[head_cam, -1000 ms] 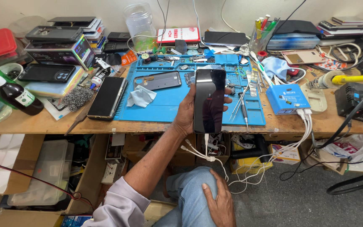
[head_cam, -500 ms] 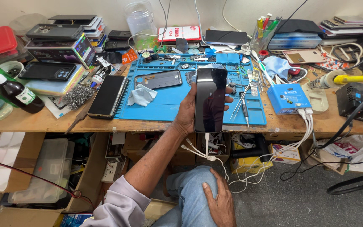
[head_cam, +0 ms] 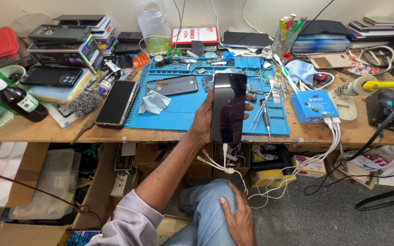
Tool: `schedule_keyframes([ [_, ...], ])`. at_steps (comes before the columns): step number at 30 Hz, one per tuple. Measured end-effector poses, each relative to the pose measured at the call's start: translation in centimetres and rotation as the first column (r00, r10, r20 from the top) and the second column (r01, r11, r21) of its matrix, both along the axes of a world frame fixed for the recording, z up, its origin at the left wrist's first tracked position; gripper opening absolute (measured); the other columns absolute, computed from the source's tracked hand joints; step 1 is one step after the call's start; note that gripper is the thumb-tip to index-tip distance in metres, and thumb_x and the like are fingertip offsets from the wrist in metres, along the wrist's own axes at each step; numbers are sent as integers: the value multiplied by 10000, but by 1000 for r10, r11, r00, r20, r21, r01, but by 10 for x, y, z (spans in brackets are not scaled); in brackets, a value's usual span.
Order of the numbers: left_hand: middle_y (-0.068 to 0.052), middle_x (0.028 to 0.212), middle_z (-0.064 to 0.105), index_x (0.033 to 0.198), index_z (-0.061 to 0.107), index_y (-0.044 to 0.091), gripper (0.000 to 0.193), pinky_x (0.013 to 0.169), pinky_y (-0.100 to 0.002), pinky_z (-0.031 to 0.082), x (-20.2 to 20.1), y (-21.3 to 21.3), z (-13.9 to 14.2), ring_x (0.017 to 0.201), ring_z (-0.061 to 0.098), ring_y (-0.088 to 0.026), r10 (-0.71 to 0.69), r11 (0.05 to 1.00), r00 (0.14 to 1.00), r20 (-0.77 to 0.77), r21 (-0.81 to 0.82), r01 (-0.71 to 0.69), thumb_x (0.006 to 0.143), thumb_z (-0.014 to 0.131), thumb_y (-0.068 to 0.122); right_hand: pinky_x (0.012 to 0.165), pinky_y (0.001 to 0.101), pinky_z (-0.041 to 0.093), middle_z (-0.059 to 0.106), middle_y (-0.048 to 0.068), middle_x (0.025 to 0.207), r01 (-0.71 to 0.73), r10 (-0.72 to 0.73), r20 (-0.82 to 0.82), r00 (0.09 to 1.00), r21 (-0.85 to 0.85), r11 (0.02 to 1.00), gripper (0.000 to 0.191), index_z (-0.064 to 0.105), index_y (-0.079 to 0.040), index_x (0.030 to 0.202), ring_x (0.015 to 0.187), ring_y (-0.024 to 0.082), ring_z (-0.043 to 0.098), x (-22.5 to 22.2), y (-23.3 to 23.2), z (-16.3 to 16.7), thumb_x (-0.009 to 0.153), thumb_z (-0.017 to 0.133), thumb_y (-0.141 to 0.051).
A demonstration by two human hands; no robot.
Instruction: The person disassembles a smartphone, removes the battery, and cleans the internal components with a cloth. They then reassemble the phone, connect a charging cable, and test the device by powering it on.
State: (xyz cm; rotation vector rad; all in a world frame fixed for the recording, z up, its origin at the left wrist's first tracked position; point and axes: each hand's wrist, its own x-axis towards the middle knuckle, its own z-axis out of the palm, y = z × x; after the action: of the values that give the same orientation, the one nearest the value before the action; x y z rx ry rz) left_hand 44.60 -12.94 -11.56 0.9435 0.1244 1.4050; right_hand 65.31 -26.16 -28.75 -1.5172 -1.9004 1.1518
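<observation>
My left hand (head_cam: 203,122) holds a black smartphone (head_cam: 228,107) upright in front of the workbench, its dark screen facing me. A white cable (head_cam: 225,157) is plugged into the phone's bottom end and hangs down in a tangle of white leads. My right hand (head_cam: 238,218) rests flat on my knee, which is clad in blue jeans, and holds nothing. Behind the phone lies a blue work mat (head_cam: 192,107) with a phone frame (head_cam: 172,85), a light blue cloth (head_cam: 154,102) and small tools on it.
Another black phone (head_cam: 116,103) lies at the mat's left edge. A blue charging box (head_cam: 313,105) sits right of the mat, a dark bottle (head_cam: 17,100) at far left. Stacked phone boxes, a clear jar (head_cam: 152,20) and a pen cup (head_cam: 284,36) crowd the back. Cardboard boxes stand under the bench.
The phone has dropped slightly lower in my left hand's grip relative to the bench; my right hand stays on my knee.
</observation>
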Motion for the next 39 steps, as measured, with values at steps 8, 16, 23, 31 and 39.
schedule_keyframes([
  [8,-265,1384,600,1538,420,-32,779,906,-373,645,2,-2,2,1120,718,-274,16,1000,1000,13,-13,-16,1112,298,608,1099,581,446,541,202,1463,-4,5,-16,1000,16,1000,629,504,-105,1450,1384,403,500,1,0,0,939,556,-468],
  [16,-260,1386,599,1545,421,-29,775,926,-375,639,2,-2,3,1131,713,-275,-8,1000,1000,23,-5,8,1121,296,608,1095,588,440,532,191,1474,-3,3,2,1000,2,1000,659,501,-125,1485,1390,400,491,1,0,0,933,550,-481],
  [23,-253,1385,595,1538,420,-21,783,940,-365,640,3,-3,4,1142,708,-265,60,998,998,-33,-31,-61,1099,294,615,1093,587,449,536,194,1470,-12,12,-6,1000,-3,1000,634,508,-120,1449,1386,400,498,2,-1,0,935,544,-488],
  [31,-249,1374,605,1542,428,-14,769,919,-363,643,4,-2,3,1127,711,-266,37,999,999,-17,3,-37,1115,289,611,1104,571,438,530,191,1471,-13,13,0,1000,-10,1000,639,498,-119,1453,1395,390,486,3,-1,1,937,544,-493],
  [39,-257,1380,609,1543,441,-13,773,932,-381,625,3,-3,2,1139,700,-283,-6,1000,1000,16,17,6,1124,308,623,1091,543,456,543,195,1458,-16,16,-16,1000,6,1000,645,503,-115,1470,1380,388,507,3,-3,13,940,552,-478],
])
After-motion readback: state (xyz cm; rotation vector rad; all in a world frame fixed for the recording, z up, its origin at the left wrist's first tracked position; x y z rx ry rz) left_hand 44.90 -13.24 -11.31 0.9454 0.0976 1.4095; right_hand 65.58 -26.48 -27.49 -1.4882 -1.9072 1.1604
